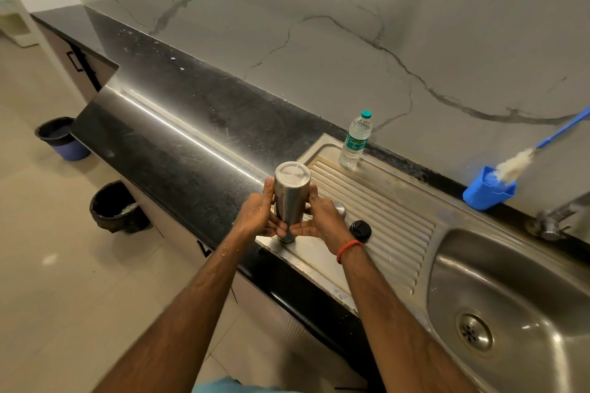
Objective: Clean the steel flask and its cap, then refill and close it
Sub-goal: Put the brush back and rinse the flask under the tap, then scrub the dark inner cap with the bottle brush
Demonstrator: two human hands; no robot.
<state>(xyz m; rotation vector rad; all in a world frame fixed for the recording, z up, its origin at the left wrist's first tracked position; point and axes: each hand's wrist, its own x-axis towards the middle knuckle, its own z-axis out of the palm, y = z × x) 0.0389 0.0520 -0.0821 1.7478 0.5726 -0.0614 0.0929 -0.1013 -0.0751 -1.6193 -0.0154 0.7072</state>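
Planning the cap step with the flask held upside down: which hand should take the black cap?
Right. The black cap lies on the drainboard close beside the right hand; the left hand is across the flask from it and could steady the flask alone.

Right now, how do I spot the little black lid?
Find the steel sink and its ribbed drainboard. The black lid lies on the ribs just beside the right hand holding the steel flask. It is the only small, round, black thing there.
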